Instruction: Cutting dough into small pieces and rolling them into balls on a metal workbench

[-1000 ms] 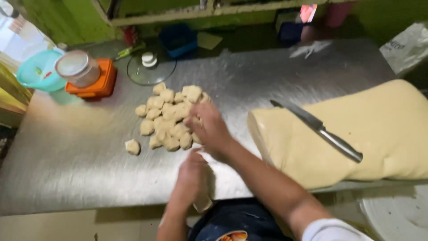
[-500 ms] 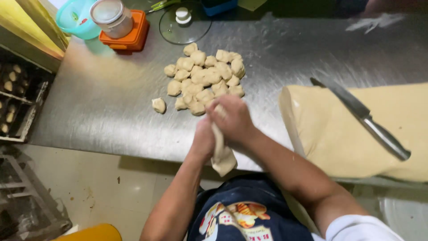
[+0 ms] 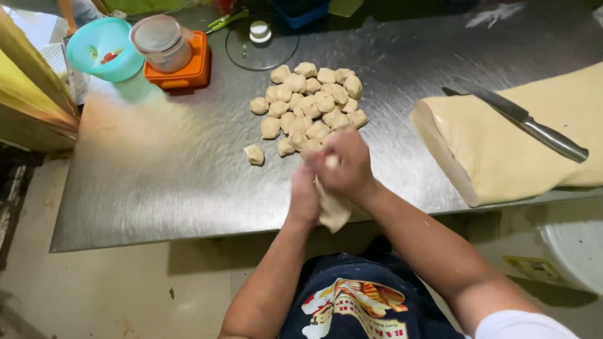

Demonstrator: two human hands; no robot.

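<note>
Both hands are working at the near edge of the steel bench (image 3: 157, 182), over the person's lap. The left hand (image 3: 303, 199) is gripping a strip of dough (image 3: 333, 210) that is hanging down past the bench edge. The right hand (image 3: 344, 164) is closing around the upper end of the same strip, fingers clenched on it, with a pale nub of dough showing between the knuckles.

Just beyond the hands, a pile of small dough pieces (image 3: 311, 107) is lying on the bench; 1 piece (image 3: 254, 154) is sitting apart at the pile's near left.

To the right, a large dough slab (image 3: 502, 147) is resting with a knife (image 3: 521, 122) lying flat on top of it, blade pointing far left.

At the far left, a teal bowl (image 3: 103, 50) is standing beside a clear lidded container (image 3: 162, 43) on an orange base (image 3: 179, 72). A glass lid (image 3: 260, 44) is lying near the far edge.

Step in hand, as judged: pinching 1 small portion off the top of the strip. The next move is calling for a clean pull or twist by the right hand while the left is holding the strip firm, then placing the portion with the pile.
</note>
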